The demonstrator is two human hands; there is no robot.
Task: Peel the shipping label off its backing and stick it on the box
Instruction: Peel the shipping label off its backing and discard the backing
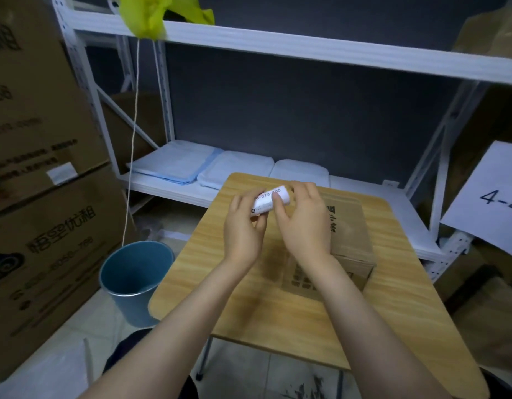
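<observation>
The label (268,203) is a small white paper with black numbers on it. It sits in the middle of the frame, held up in the air over the far part of the table. It looks curled, like a little roll. It is still in the hands and not yet on the box.

Both hands hold it. The left hand (243,226) pinches the left end, with its fingers closed around the paper. The right hand (302,220) pinches the right end, and its thumb (278,204) presses on the front of the paper. I think the hands are held this close so the fingers can pick at an edge and pull the sticky part from its backing. I cannot tell if any of it has come loose yet.

The box (349,240) is brown cardboard with dark print. It sits on the table just right of the middle, under and behind the right hand. It is close, so the label only has a short way to go.

The table (278,312) is light wood and fills the lower middle of the frame.

A blue bin (134,277) stands on the floor at the lower left, just beside the table. That is a handy spot to drop the backing, I think.

White shelves (278,44) run across the top, and big cardboard boxes (39,197) are stacked on the left.
</observation>
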